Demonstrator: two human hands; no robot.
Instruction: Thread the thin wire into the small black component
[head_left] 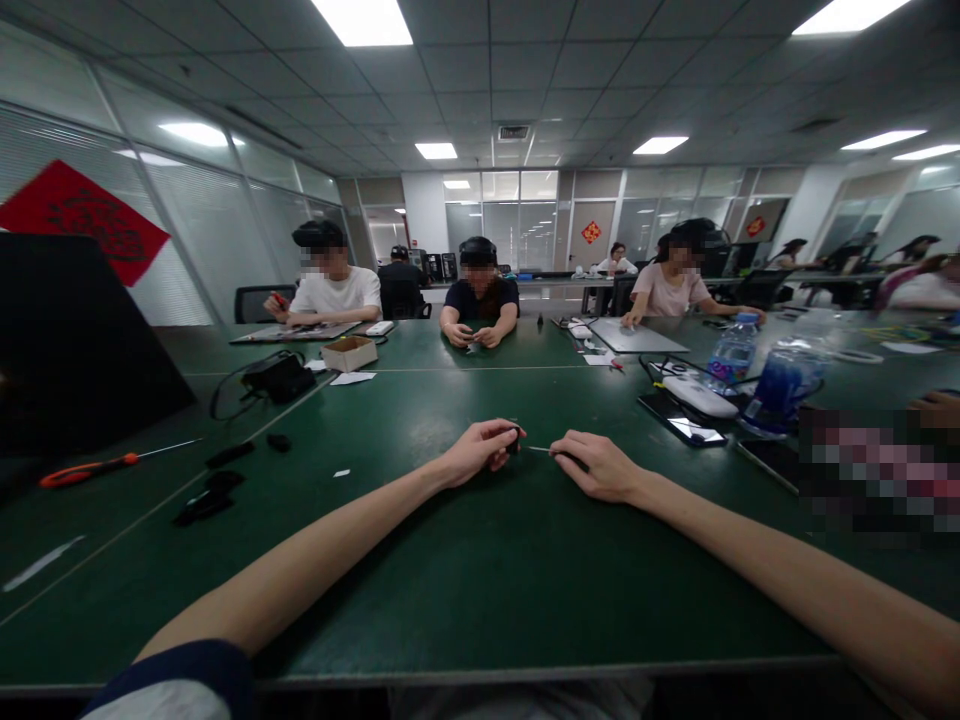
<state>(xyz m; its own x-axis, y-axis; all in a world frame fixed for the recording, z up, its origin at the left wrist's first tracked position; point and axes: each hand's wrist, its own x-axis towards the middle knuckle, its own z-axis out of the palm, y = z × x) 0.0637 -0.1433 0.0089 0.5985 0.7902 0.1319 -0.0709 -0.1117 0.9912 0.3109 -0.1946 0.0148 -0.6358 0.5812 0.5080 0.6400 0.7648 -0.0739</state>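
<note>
Both forearms stretch across the green bench (480,570): the left hand (476,452) pinches a small dark part (514,441) in its fingers, while the right hand (600,466) pinches a thin tool (541,450) pointed at it.

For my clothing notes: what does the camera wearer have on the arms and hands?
The left hand and right hand are bare: no gloves, watch or rings visible. A dark blue short sleeve covers the upper left arm; the right arm shows no sleeve.
</note>
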